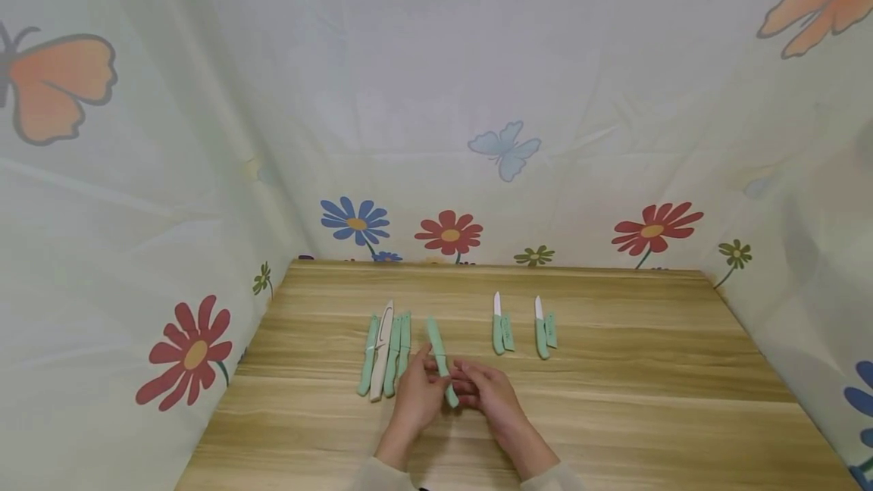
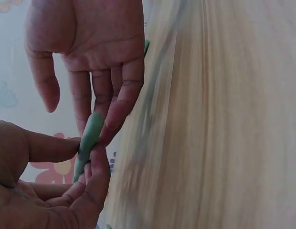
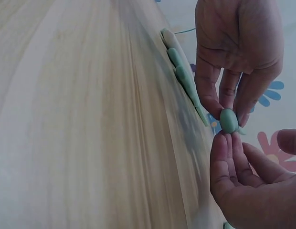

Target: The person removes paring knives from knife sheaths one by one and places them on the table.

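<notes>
My left hand [image 1: 420, 394] pinches a green knife [image 1: 442, 362] between thumb and fingers, as the left wrist view also shows; a green sheath covers its blade. The knife slants over the table with its handle end toward me. My right hand [image 1: 500, 400] is at the handle's right side, its fingers extended with their tips at the handle [image 3: 228, 120] and its thumb apart from it. To the left of my left hand lie several knives side by side: a cream one [image 1: 381, 358] among green ones [image 1: 392, 370].
Farther right on the wooden table [image 1: 614, 430] lie two green-handled knives [image 1: 499, 328] [image 1: 541, 333] with bare blades, each with a green sheath [image 1: 508, 333] [image 1: 551, 330] next to it. A flower-printed curtain [image 1: 436, 97] stands behind the table and along both sides.
</notes>
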Demonstrator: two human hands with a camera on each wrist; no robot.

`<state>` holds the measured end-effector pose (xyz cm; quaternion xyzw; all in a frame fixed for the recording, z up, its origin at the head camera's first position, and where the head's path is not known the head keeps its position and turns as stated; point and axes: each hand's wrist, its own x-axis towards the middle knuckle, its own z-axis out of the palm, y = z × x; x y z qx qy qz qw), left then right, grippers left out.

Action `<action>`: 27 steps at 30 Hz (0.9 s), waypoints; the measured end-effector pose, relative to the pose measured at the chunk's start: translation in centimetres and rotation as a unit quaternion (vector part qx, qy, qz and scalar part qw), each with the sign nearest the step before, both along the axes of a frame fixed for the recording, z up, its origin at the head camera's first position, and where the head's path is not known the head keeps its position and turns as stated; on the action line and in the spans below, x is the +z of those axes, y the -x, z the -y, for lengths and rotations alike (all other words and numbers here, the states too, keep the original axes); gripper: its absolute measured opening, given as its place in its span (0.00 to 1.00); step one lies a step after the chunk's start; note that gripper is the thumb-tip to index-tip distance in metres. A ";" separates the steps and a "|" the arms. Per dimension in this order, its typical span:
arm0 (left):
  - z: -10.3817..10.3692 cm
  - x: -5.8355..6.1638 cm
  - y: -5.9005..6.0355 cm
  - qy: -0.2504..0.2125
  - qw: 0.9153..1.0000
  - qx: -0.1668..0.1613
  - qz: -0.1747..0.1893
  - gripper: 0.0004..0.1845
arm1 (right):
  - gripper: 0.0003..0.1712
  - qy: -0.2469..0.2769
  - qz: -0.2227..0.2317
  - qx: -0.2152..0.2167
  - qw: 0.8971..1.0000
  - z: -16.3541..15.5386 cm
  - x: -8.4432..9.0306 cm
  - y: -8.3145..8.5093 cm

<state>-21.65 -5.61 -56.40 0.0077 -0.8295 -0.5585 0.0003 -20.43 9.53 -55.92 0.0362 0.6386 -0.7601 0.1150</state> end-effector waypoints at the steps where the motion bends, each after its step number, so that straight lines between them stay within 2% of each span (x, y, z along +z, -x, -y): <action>1: -0.1 0.0 -0.1 -0.004 1.000 -0.007 0.001 0.38 | 0.27 -0.001 0.000 -0.003 1.000 -0.1 0.0 0.0; 9: -0.7 0.2 -0.3 -0.038 0.998 -0.046 0.015 0.36 | 0.26 -0.009 0.014 -0.014 1.000 -0.6 0.3 -0.2; 18: -1.1 0.3 -0.8 -0.071 0.993 -0.083 0.038 0.36 | 0.25 -0.034 0.008 -0.023 0.999 -1.3 0.4 -0.4; 27: -1.8 0.7 -1.5 -0.093 0.987 -0.114 0.058 0.37 | 0.20 -0.069 0.012 -0.060 0.996 -1.7 0.3 -0.3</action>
